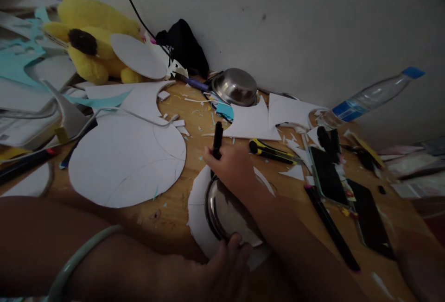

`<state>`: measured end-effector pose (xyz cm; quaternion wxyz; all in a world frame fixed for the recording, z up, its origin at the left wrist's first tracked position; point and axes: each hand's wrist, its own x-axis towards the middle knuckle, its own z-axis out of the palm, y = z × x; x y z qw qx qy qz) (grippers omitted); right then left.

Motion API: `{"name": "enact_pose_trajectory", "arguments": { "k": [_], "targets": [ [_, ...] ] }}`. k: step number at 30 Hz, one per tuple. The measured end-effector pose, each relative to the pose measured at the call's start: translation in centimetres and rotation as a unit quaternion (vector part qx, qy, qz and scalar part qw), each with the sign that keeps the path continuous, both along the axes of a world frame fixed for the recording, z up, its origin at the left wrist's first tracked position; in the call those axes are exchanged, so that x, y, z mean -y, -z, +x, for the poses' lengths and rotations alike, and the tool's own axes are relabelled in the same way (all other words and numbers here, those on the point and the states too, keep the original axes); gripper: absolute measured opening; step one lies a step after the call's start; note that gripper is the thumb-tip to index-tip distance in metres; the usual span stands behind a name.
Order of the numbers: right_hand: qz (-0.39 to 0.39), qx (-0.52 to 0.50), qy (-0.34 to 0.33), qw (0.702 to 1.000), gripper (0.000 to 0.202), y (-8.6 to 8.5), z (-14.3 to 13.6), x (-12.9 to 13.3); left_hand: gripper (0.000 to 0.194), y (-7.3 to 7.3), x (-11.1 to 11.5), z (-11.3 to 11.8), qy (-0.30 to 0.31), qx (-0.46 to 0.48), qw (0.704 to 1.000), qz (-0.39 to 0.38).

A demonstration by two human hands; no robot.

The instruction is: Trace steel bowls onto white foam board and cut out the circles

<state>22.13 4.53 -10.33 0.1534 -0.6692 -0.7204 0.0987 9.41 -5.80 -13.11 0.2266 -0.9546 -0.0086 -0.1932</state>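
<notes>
My right hand [233, 165] is closed round a black marker [217, 139], which stands nearly upright at the upper left rim of a steel bowl [231, 209]. The bowl lies on a roughly round white sheet [198, 200]. At the bowl's lower edge, my left hand [222, 269] rests with its fingertips on the metal, fingers apart; its forearm wears a pale green bangle and comes from the lower left. My right forearm hides part of the bowl and sheet. The marker's tip is hard to make out.
Left of the bowl lies a large white disc [128, 163] with a cable above it. Behind are a yellow plush toy [97, 33], another steel bowl [236, 86] and cut white sheets. A yellow-black cutter [273, 150], phones and a plastic bottle [375, 93] are at the right.
</notes>
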Motion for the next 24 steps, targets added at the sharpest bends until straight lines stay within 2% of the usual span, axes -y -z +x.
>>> {"name": "enact_pose_trajectory", "arguments": {
  "k": [3,6,16,24],
  "targets": [
    [0.000,0.022,0.065,0.998,0.034,-0.1,0.4,-0.5,0.026,0.1,-0.2,0.0,0.020,-0.007,1.000,0.013],
    [-0.007,0.038,0.101,0.994,0.033,-0.2,0.6,-0.7,0.024,-0.1,-0.4,0.0,0.024,-0.010,0.999,0.020],
    [0.014,0.097,0.161,0.982,0.030,-0.3,1.3,-1.1,0.026,0.5,-0.4,0.1,0.039,0.026,0.998,0.029],
    [0.020,0.151,0.181,0.972,0.028,-0.5,1.6,-1.0,0.024,-0.3,-0.4,0.0,0.025,0.009,0.999,0.027]
  ]
}}
